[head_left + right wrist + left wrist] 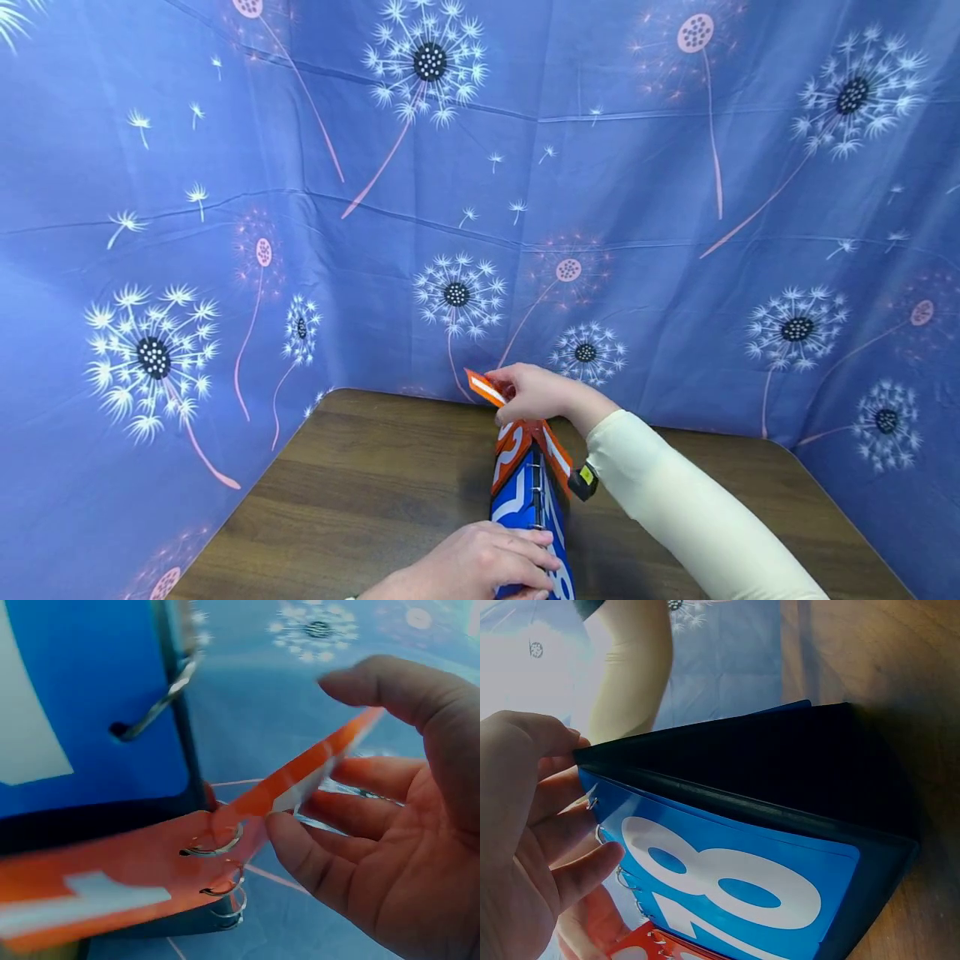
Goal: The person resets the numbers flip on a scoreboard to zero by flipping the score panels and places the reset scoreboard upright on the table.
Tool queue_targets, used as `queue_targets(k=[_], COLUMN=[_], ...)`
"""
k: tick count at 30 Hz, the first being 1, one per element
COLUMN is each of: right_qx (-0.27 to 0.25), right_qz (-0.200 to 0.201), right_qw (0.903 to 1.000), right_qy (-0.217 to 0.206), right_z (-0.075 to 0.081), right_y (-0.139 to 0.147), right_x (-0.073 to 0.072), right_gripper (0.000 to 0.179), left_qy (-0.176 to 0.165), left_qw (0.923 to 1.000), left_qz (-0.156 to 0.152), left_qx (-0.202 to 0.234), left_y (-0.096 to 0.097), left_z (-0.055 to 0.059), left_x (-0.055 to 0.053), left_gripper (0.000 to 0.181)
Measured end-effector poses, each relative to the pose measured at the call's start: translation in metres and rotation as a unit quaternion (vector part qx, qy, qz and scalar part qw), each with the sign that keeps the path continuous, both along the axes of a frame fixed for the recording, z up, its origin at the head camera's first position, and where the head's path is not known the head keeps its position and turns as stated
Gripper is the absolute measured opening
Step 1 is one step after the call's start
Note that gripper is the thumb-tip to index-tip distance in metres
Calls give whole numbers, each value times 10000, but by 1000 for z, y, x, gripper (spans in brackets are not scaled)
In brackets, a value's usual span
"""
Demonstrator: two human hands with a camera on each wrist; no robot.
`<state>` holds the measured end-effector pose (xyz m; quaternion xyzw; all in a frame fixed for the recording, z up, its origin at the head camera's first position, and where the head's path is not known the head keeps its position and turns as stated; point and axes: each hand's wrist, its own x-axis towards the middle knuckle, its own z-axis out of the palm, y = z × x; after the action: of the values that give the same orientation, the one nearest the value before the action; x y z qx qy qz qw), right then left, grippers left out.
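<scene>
A tabletop flip scoreboard (517,498) stands like a tent, with blue and orange number cards hung on metal rings along its ridge. At its near end my left hand (487,557) grips the ridge, fingers over the top. The left wrist view shows those fingers at the rings above a blue card (735,870) with a white 8. My right hand (536,392) is at the far end, its fingers touching a raised orange card (486,387). In the right wrist view, the thumb stands apart from that card (307,769); fingertips are partly hidden behind it.
The scoreboard stands on a brown wooden table (337,475). Blue cloth (360,317) printed with dandelions hangs behind the table and along its sides. A black object with a yellow mark (583,482) is at the right wrist.
</scene>
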<state>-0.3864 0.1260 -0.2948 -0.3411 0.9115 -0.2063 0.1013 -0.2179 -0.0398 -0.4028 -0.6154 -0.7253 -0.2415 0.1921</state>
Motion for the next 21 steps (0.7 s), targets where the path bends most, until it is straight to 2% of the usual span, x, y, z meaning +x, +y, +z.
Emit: queue_targets(k=[3, 8, 13, 17, 21], right_qx=[428, 1076, 1531, 1872, 2169], right_qz=[204, 142, 116, 146, 70], right_qw=[9989, 9941, 9876, 9800, 9731], right_qy=[34, 62, 326, 665, 776], right_z=[-4, -14, -21, -24, -27], right_y=[-11, -22, -25, -25, -25], right_x=[-2, -4, -1, 1, 3], right_gripper=[72, 55, 36, 34, 32], left_qy=[42, 245, 383, 218, 197], left_qw=[10000, 9997, 9992, 9998, 9998], left_qz=[16, 39, 22, 14, 32], left_qx=[-9, 52, 75, 28, 16], left_y=[0, 0, 1, 0, -1], left_z=[0, -1, -1, -1, -1], left_x=[0, -1, -2, -2, -1], left_gripper=[17, 17, 15, 16, 16])
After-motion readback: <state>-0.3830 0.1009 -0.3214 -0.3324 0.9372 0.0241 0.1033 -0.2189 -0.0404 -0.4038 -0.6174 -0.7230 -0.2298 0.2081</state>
